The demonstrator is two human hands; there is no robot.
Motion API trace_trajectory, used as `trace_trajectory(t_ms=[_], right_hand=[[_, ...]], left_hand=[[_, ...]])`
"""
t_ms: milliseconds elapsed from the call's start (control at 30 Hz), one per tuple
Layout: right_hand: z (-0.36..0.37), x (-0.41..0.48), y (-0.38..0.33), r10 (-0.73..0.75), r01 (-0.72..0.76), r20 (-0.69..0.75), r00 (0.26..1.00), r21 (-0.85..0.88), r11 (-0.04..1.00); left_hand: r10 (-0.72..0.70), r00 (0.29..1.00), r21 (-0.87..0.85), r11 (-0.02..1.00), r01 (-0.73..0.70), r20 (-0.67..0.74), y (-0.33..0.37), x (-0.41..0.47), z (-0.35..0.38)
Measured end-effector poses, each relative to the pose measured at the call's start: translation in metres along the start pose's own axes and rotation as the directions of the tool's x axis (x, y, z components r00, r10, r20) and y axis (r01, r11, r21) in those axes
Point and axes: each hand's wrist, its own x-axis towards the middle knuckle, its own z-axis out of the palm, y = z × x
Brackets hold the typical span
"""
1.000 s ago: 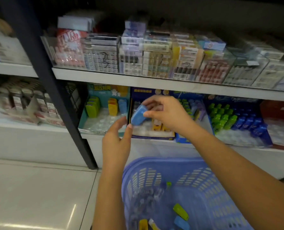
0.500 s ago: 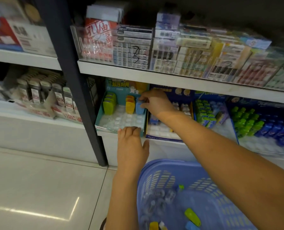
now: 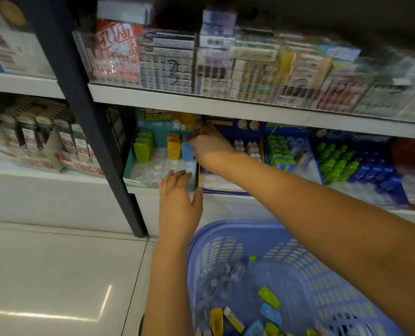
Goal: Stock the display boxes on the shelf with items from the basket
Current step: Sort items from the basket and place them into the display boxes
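Teal card makes the box on the low white shelf. Its back card has yellow-green Chinese words, too blurred to read. A small red mark on its front lip is too tiny to read. On the shelf above, a red pack shows big Chinese letters, and a box beside it has a dark scribble like numbers.

The right hand reaches into the teal box, fingers at the top of a blue piece that stands just beside the yellow pieces. Green pieces stand at the left. The hand is blurred, so I cannot tell if it grips the blue piece or only touches it. The left hand lies flat with straight fingers on the box's front edge, holding nothing.

The purple-blue basket sits below, cut off at the bottom. Green, blue and yellow pieces and clear plastic lie inside. The floor is pale shiny tile, and a black post stands by the shelf.
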Motion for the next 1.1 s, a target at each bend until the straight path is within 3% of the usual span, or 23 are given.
trace_trajectory(t_ms=[100, 167, 267, 333, 433, 500, 600, 667, 800, 900, 1100], right_hand=[[-0.012, -0.053, 0.012, -0.104, 0.108, -0.078, 0.992, 0.048, 0.993], [-0.010, -0.099, 0.033, -0.122, 0.135, -0.105, 0.987, 0.129, 0.982], [0.019, -0.167, 0.076, -0.050, 0.033, 0.138, 0.989, 0.123, 0.992], [0.054, -0.207, 0.109, 0.067, -0.089, 0.387, 0.920, 0.037, 0.995], [0.106, -0.252, 0.153, 0.200, -0.215, 0.587, 0.785, -0.044, 0.976], [0.136, -0.270, 0.172, 0.228, -0.243, 0.664, 0.713, -0.071, 0.967], [0.173, -0.285, 0.189, 0.222, -0.228, 0.713, 0.665, -0.089, 0.970], [0.190, -0.289, 0.196, 0.198, -0.235, 0.725, 0.660, -0.052, 0.971], [0.215, -0.294, 0.207, 0.038, -0.003, 0.728, 0.684, -0.049, 0.999], [0.222, -0.296, 0.210, -0.060, 0.154, 0.753, 0.656, -0.055, 0.987], [0.231, -0.303, 0.218, -0.032, 0.131, 0.735, 0.677, -0.078, 0.988]], left_hand=[[0.013, 1.000, -0.143, 0.990, -0.017, -0.028, 0.008, -0.013, -0.004], [0.024, 0.999, -0.183, 0.983, -0.019, 0.029, 0.013, -0.022, 0.000], [0.000, 0.975, -0.139, 0.990, 0.032, 0.223, 0.022, -0.035, 0.022], [-0.018, 0.913, -0.093, 0.994, 0.061, 0.407, 0.026, -0.046, 0.049], [-0.051, 0.737, 0.009, 0.998, 0.061, 0.674, 0.025, -0.075, 0.099], [-0.099, 0.569, 0.131, 0.991, -0.015, 0.817, 0.016, -0.105, 0.131], [-0.221, 0.266, 0.250, 0.965, -0.077, 0.938, 0.000, -0.146, 0.169], [-0.259, 0.158, 0.274, 0.959, -0.076, 0.953, -0.006, -0.160, 0.185], [-0.316, 0.154, 0.335, 0.934, -0.124, 0.936, -0.017, -0.177, 0.200], [-0.290, 0.090, 0.303, 0.933, -0.196, 0.953, -0.026, -0.185, 0.207], [-0.235, 0.110, 0.250, 0.956, -0.152, 0.966, -0.031, -0.182, 0.220]])
